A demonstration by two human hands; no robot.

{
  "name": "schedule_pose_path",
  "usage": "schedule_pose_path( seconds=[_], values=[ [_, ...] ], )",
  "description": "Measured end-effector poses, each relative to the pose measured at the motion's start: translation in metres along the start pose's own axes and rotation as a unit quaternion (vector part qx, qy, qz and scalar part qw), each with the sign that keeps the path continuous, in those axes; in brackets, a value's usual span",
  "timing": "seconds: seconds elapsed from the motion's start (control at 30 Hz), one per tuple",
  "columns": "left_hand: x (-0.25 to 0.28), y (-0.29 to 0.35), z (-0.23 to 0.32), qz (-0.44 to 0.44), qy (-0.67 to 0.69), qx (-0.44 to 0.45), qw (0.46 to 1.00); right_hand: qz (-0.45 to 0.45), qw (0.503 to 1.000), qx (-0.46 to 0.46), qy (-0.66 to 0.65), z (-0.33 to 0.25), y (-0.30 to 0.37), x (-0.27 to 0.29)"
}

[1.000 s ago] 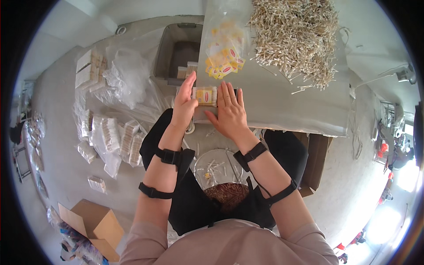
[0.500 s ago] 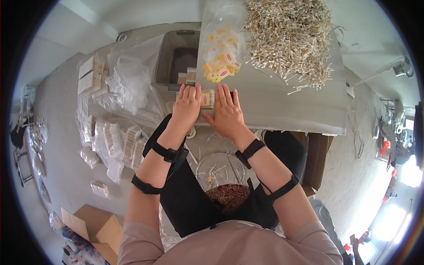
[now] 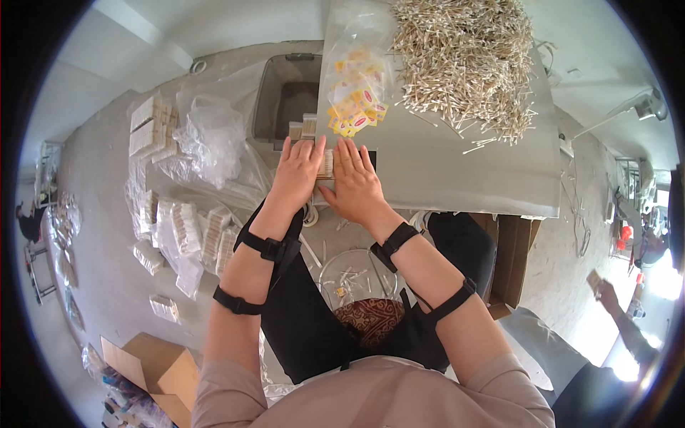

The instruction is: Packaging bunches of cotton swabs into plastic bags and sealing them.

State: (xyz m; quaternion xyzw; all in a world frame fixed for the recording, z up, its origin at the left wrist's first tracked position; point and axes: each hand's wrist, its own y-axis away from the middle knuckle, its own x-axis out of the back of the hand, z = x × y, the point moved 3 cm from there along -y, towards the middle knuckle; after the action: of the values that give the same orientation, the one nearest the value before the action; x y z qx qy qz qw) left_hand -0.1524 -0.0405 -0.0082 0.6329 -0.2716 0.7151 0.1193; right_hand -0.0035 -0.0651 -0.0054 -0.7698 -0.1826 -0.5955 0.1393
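A narrow pack of cotton swabs (image 3: 326, 165) lies at the near left corner of the grey table (image 3: 457, 171), mostly covered from both sides. My left hand (image 3: 295, 173) rests flat along its left side, fingers stretched out. Against the right side lies my right hand (image 3: 352, 179), also with straight fingers and the thumb out toward the pack. Beyond my fingertips are yellow and white printed cards (image 3: 357, 114) with clear plastic around them. A large heap of loose cotton swabs (image 3: 467, 71) covers the far part of the table.
A grey bin (image 3: 260, 107) with a few swab packs stands left of the table. Plastic bags (image 3: 210, 139) and stacked swab packs (image 3: 148, 132) lie on the floor at left. An open carton (image 3: 171, 371) sits lower left. At far right a co-worker's hand (image 3: 608, 294) holds a pack.
My right hand has shifted left, narrowing the gap between my hands; the pack's yellow label no longer shows. At the right, a co-worker's arm has come further into view with a pack.
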Motion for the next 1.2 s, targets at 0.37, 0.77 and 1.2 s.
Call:
schedule_pose_path(
  seconds=[0.37,0.77,1.2],
  values=[
    [-0.01,0.002,-0.006,0.005,0.021,0.03,0.999,-0.018,0.999,-0.028,0.007,-0.008,-0.003,-0.004],
    [0.009,0.0,-0.008,0.028,0.031,0.033,0.999,-0.005,1.0,-0.024,0.016,-0.008,-0.004,-0.004],
    [-0.003,0.001,-0.012,0.035,0.035,0.034,0.998,-0.039,0.999,-0.023,0.025,-0.017,-0.004,-0.006]
  ],
)
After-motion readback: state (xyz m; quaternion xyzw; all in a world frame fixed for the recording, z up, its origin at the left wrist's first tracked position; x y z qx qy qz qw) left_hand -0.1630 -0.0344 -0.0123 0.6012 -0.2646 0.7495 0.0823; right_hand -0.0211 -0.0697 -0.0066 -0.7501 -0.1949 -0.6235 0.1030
